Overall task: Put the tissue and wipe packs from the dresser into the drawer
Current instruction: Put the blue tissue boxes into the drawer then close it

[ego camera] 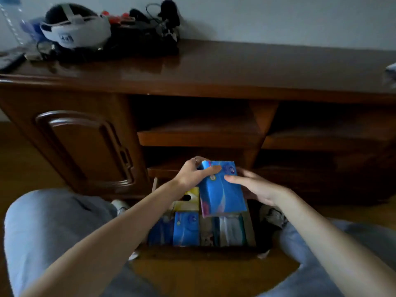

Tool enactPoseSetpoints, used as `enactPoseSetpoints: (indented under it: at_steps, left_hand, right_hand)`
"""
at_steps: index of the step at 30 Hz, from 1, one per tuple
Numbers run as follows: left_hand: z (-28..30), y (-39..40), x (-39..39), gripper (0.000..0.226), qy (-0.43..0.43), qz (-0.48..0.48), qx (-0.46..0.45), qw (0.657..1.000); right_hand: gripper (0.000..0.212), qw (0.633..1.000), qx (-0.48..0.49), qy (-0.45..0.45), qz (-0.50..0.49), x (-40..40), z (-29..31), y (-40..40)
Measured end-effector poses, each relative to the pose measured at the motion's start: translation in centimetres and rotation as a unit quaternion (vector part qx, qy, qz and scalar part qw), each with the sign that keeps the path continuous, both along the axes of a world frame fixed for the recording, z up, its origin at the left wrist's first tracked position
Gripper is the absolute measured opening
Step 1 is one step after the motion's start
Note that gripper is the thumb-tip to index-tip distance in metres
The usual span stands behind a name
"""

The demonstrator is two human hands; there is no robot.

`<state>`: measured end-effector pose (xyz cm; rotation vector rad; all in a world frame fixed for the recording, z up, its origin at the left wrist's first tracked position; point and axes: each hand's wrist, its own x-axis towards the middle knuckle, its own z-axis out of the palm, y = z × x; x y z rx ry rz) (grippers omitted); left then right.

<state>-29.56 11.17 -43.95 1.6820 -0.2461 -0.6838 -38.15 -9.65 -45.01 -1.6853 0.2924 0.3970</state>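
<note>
The open drawer [249, 230] at 6 o'clock holds packs standing side by side, among them a blue pack [186, 229] and a yellow pack [189, 200]. Just above them, 2 hands hold a blue tissue pack [222, 189]: the left hand [194, 172] with fingers curled around its far end, the right hand [255, 186] gripping its right side. At 11 o'clock, a white headset [75, 28] sits on the desk [235, 65].

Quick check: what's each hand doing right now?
Left hand: grips the blue tissue pack at its top corner.
Right hand: holds the same pack's right side, fingers behind it.
</note>
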Motion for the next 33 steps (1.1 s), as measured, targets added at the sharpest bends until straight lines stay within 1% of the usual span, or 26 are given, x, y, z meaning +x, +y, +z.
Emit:
enactPoseSetpoints:
  at_steps: [1,3,4,5,6,8,10,11,12,15,17,19,24,26,29,30,33]
  left_hand:
    - [-2.1,0.2,-0.4,0.049,0.041,0.001,-0.003,0.999]
    - [-5.9,0.7,-0.7,0.043,0.082,0.029,-0.007,0.996]
    - [-7.7,1.2,-0.7,0.039,0.069,0.047,0.018,0.996]
    - [-9.4,1.9,-0.6,0.039,0.028,0.050,0.069,0.996]
    - [-11.2,2.9,-0.5,0.040,-0.028,0.033,0.136,0.990]
    - [-14.6,5.0,-0.3,0.045,-0.110,-0.037,0.263,0.958]
    - [-17.4,6.8,-0.3,0.047,-0.143,-0.101,0.351,0.920]
    - [-18.6,7.3,-0.3,0.048,-0.147,-0.115,0.377,0.907]
    - [-19.5,7.5,-0.3,0.049,-0.141,-0.117,0.389,0.903]
    - [-21.7,7.4,-0.6,0.052,-0.091,-0.105,0.384,0.913]
    - [-23.0,7.0,-0.7,0.060,-0.061,-0.092,0.376,0.920]
    - [-23.8,6.9,-0.6,0.067,-0.050,-0.073,0.378,0.921]
    - [-24.9,7.2,-0.2,0.079,-0.060,-0.062,0.374,0.923]
    - [-25.1,7.2,-0.2,0.081,-0.064,-0.057,0.373,0.924]
    - [-25.3,7.1,-0.1,0.081,-0.059,-0.052,0.370,0.926]
    - [-25.3,7.1,-0.1,0.081,-0.057,-0.052,0.372,0.925]
    - [-25.3,7.1,-0.1,0.080,-0.055,-0.052,0.374,0.924]
  right_hand:
    - [0.089,0.999,0.014,0.031,-0.016,-0.3,-2.6,0.3]
    - [0.087,0.996,0.014,0.071,-0.046,-0.9,-6.8,0.7]
    - [0.083,0.995,0.005,0.084,-0.060,-1.1,-8.5,0.8]
    - [0.079,0.993,-0.007,0.093,-0.070,-1.3,-10.1,0.8]
    - [0.073,0.992,-0.021,0.100,-0.080,-1.4,-11.5,0.6]
    - [0.054,0.987,-0.040,0.116,-0.105,-1.4,-14.2,0.2]
    - [0.041,0.980,-0.051,0.137,-0.133,-1.3,-16.7,-0.2]
    - [0.038,0.977,-0.054,0.153,-0.138,-1.2,-17.7,-0.2]
    - [0.035,0.974,-0.058,0.171,-0.135,-1.0,-18.5,0.0]
    - [0.024,0.977,-0.056,0.189,-0.077,-0.5,-20.4,1.4]
    - [0.028,0.980,-0.048,0.183,-0.053,0.1,-21.7,2.5]
    - [0.033,0.980,-0.034,0.186,-0.060,0.4,-22.5,3.5]
    - [0.033,0.979,-0.034,0.178,-0.092,0.4,-24.2,3.9]
    - [0.037,0.976,-0.095,0.175,-0.086,0.4,-24.8,4.0]
    - [0.037,0.958,-0.238,0.152,-0.041,0.5,-25.5,4.1]
    - [0.036,0.952,-0.271,0.143,-0.030,0.5,-25.7,4.1]
    - [0.034,0.949,-0.288,0.118,-0.046,0.4,-26.2,4.5]
